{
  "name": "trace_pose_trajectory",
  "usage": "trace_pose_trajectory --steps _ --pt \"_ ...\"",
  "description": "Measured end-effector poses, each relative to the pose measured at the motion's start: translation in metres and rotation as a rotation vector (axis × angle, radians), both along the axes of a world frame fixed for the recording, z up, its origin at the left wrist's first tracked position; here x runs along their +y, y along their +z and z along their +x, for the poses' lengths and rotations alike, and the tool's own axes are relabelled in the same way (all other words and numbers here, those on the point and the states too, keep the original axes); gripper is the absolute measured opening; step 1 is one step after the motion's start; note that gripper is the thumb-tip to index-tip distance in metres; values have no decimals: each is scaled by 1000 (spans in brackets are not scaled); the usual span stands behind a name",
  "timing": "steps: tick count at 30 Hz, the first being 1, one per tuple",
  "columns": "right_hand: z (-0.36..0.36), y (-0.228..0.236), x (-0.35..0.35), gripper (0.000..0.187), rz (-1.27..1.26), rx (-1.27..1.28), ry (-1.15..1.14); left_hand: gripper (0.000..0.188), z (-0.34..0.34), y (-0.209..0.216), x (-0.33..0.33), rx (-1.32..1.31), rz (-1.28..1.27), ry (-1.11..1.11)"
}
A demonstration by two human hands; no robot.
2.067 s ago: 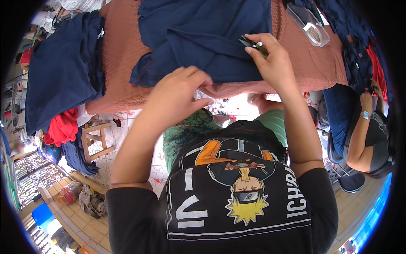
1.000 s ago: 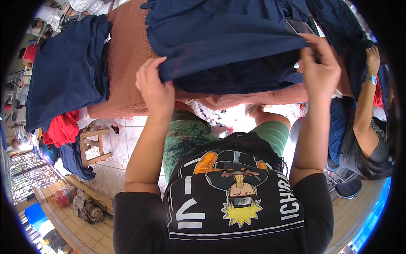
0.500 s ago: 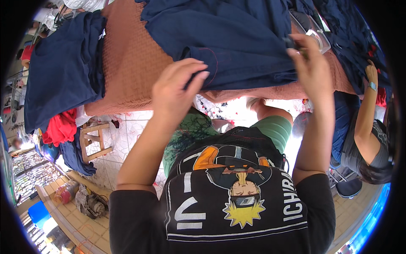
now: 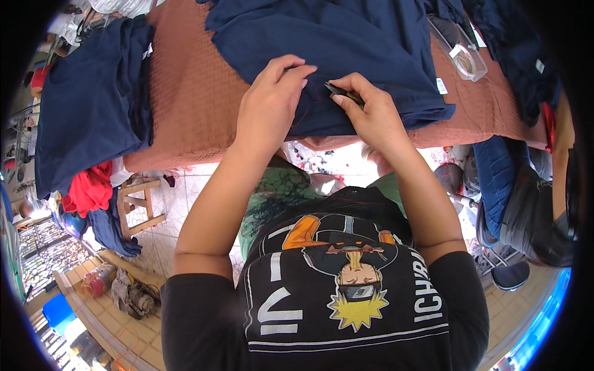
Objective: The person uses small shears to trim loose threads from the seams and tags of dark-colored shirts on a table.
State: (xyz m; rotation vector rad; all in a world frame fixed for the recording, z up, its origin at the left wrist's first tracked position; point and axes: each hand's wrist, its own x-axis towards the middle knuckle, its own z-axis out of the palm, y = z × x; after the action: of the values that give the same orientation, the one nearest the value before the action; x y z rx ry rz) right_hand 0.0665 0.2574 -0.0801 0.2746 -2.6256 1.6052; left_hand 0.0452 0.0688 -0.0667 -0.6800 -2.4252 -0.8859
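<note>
A dark navy garment (image 4: 346, 43) is spread over the brown-covered table in front of me, with a small white tag at its right edge. Over its near part, my left hand (image 4: 269, 108) is closed in a pinch, thumb against forefinger. A thin red thread (image 4: 296, 114) hangs at those fingertips and trails across the cloth. Just to the right, my right hand (image 4: 374, 114) grips small thread snips (image 4: 337, 90), their pointed blades aimed at the left fingertips. Part of the snips is hidden inside my palm.
Folded navy garments (image 4: 93, 99) lie on the table's left end. A clear plastic box (image 4: 465, 62) sits at the right, beside more navy cloth (image 4: 513, 62). A co-worker's arm (image 4: 562, 161) is at the far right. Below left stands a wooden stool (image 4: 139, 204).
My right hand has come left with the snips, close to my left hand. The left hand has risen slightly and pinched. The garment's right part lies flatter, and the co-worker has shifted.
</note>
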Motion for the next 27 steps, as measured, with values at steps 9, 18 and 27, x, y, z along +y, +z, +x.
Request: trace_pose_trajectory --steps 9,18,27 --pt "-1 -2 0 19 -12 19 -2 11 -14 -12 -7 -134 -114 -52" --pt "0 -5 1 20 -9 19 -2 15 2 1 -7 -287 -144 -90" --pt "0 -4 0 20 -20 49 -4 17 -12 2 -14 -660 95 -87"
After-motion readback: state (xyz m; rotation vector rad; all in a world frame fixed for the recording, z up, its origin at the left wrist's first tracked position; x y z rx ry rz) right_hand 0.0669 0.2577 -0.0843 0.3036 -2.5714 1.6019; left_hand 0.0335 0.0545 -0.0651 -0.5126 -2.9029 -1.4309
